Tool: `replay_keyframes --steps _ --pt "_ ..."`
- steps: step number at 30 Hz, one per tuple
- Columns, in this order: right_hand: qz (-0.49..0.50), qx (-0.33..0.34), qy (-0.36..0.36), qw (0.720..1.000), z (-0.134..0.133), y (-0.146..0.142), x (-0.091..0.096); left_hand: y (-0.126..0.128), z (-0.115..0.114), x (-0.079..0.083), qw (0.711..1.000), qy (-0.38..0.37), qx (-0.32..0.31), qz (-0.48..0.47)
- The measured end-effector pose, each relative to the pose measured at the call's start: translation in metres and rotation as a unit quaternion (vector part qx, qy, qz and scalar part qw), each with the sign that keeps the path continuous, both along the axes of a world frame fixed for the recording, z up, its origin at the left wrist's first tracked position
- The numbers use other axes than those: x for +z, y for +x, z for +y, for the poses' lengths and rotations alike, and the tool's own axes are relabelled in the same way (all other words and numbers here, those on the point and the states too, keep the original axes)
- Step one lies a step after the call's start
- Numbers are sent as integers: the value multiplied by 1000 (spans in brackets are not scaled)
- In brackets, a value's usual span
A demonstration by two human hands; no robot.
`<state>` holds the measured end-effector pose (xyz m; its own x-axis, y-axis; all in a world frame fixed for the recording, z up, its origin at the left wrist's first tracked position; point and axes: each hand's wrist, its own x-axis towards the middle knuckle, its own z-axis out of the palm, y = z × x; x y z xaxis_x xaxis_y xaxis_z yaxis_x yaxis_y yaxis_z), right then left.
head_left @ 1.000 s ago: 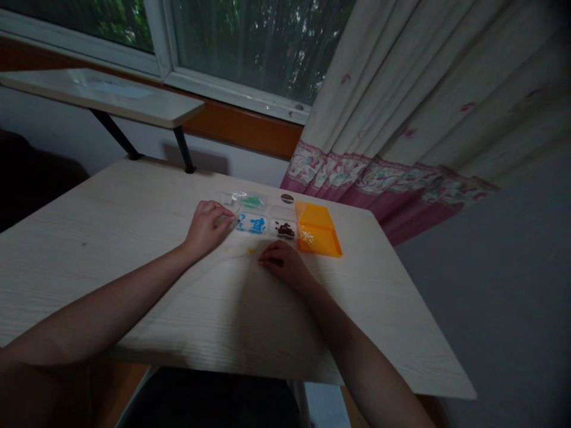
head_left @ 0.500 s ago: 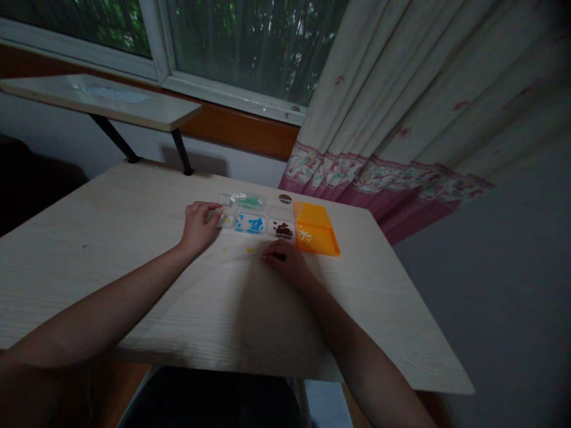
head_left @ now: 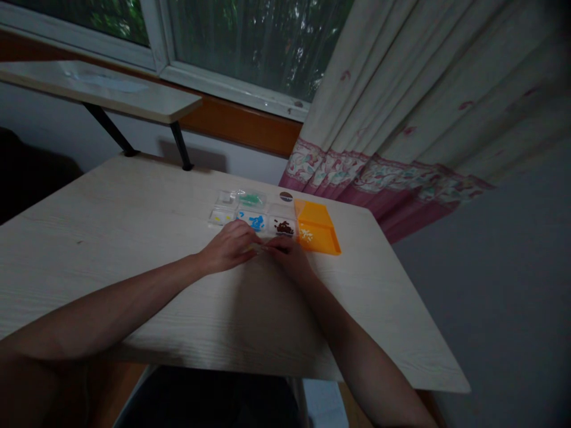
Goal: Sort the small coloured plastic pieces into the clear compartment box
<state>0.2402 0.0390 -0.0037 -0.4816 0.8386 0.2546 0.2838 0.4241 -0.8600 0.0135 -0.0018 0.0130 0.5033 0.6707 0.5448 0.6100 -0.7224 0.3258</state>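
My left hand [head_left: 229,247] rests on the pale wooden table [head_left: 134,238] with fingers curled in a pinch, its tips meeting my right hand [head_left: 288,254] just in front of a clear compartment box [head_left: 252,213]. What the pinched fingers hold is too small to make out. My right hand lies palm down with fingers bent, touching the table. The box holds blue pieces [head_left: 256,222], dark brown pieces [head_left: 284,227], green pieces [head_left: 250,199] and a few yellow ones [head_left: 217,218]. An orange tray [head_left: 317,235] with small white bits stands to the right of the box.
A small round dark object [head_left: 286,196] lies behind the box. A narrow shelf on black legs [head_left: 102,95] stands at the far left under the window. A patterned curtain [head_left: 401,119] hangs to the right. The table's right edge drops off near the tray.
My left hand left the box's left end and moved right and nearer, meeting my right hand. The right hand shifted slightly forward.
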Motion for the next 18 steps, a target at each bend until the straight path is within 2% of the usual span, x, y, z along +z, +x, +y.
replay_keyframes --steps 6,18 --pt "-3 -14 -35 999 -3 -6 -1 0 6 -8 1000 12 12 -10" --pt "1 19 -24 1000 -7 -6 1 -2 9 -10 999 44 14 15"
